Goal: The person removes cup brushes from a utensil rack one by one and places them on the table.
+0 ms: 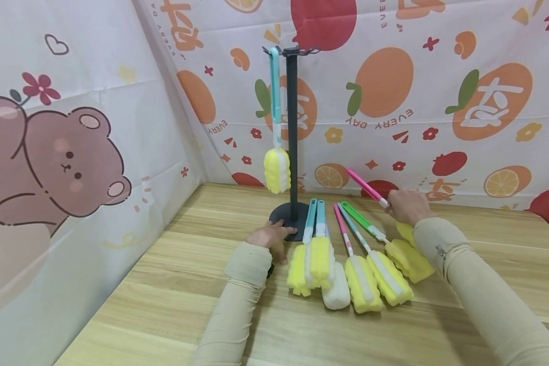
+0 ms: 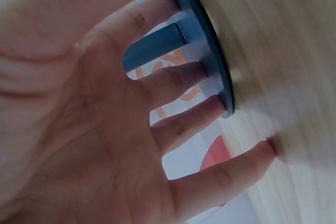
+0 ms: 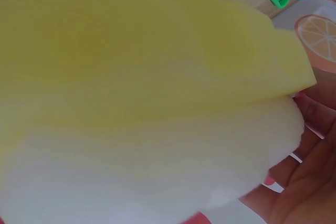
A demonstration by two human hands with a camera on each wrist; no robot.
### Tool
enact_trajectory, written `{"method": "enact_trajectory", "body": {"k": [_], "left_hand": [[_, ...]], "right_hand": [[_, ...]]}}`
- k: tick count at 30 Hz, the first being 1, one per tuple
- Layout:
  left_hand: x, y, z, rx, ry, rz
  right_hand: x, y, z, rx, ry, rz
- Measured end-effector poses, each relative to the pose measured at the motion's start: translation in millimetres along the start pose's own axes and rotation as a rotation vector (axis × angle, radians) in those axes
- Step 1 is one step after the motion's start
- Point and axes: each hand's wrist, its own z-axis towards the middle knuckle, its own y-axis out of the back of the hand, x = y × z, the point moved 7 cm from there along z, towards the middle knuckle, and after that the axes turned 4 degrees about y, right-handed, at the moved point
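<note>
My right hand (image 1: 409,206) grips a bottle brush (image 1: 368,188) with a pink handle, held above the table and pointing up to the left. Its yellow and white sponge head (image 3: 157,108) fills most of the right wrist view. My left hand (image 1: 266,237) rests on the round base (image 1: 279,216) of a black stand; in the left wrist view its fingers are spread, several tips on the base and one on the wood. From a hook at the stand's top left hangs a teal-handled bottle brush (image 1: 277,170), sponge down beside the pole (image 1: 293,132).
Several more sponge brushes lie fanned on the wooden table (image 1: 174,284) between my hands, including a green-handled brush (image 1: 361,218), a pink-handled brush (image 1: 363,284) and a white sponge head (image 1: 336,290). Printed cloth (image 1: 421,30) hangs behind and at the left.
</note>
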Motion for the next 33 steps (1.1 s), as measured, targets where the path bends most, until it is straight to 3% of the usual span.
{"method": "enact_trajectory", "body": {"k": [20,33], "left_hand": [[0.3,-0.6,-1.4,0.005,0.009,-0.010],[0.6,-0.4,-0.5,0.007,0.007,-0.013]], "right_hand": [[-2.1,-12.4,-2.2,0.088,-0.011,0.060],[-2.4,-15.7,-3.2,0.078,-0.004,0.066]]}}
